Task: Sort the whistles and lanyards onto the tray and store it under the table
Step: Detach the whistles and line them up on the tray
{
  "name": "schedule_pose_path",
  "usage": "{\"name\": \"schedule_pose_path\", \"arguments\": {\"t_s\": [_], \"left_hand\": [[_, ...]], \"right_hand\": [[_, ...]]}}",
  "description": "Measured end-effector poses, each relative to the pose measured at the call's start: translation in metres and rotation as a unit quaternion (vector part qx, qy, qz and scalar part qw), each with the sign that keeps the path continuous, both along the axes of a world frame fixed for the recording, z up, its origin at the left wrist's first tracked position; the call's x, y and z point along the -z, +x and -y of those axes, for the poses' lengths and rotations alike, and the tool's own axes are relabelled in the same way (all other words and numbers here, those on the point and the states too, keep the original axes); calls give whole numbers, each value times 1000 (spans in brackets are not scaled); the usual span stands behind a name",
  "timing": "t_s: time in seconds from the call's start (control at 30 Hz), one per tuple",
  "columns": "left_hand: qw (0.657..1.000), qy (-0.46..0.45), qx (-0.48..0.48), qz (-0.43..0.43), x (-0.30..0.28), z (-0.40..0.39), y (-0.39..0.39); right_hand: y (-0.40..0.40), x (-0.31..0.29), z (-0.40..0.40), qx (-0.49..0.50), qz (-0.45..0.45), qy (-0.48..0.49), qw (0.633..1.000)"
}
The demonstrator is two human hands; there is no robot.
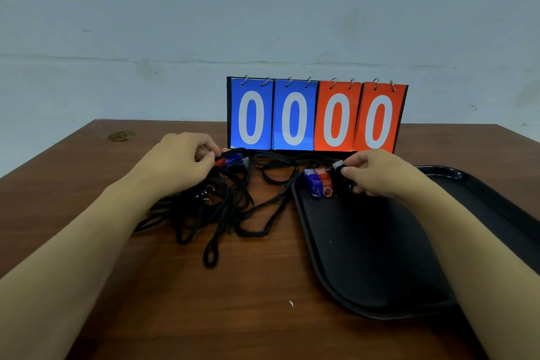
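1. Whistles are split across the frame: a purple whistle (312, 183) and an orange whistle (323, 181) stand side by side at the tray's upper-left corner, and my right hand (377, 174) pinches a black whistle (339, 168) just right of them, its long axis running up the frame like theirs.
2. My left hand (181, 161), left of centre, pinches a red and blue cluster of whistles (230, 158) at the top of the lanyards (222, 207).
3. Those lanyards sprawl tangled on the table (146, 286), below and right of my left hand, just left of the tray (380, 257).
4. I judge the black whistle goes down beside the orange one; my right hand is nearer.
5. Behind stands a scoreboard (315, 117).
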State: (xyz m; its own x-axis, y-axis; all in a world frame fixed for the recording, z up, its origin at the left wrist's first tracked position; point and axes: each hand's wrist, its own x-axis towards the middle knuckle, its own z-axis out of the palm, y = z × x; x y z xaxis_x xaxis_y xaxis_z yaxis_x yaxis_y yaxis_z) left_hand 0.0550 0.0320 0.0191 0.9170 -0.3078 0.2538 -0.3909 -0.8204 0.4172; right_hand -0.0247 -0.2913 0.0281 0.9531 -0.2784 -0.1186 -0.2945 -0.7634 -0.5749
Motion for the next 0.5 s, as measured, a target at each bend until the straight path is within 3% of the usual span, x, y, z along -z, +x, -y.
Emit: {"name": "schedule_pose_path", "arguments": {"t_s": [0.3,0.5], "left_hand": [[986,141,-33,-85,-4,-16,11],[986,131,-38,-100,-2,-19,14]], "right_hand": [[1,1,5,-25,2,-24,999],[6,5,4,-13,-15,-34,999]]}}
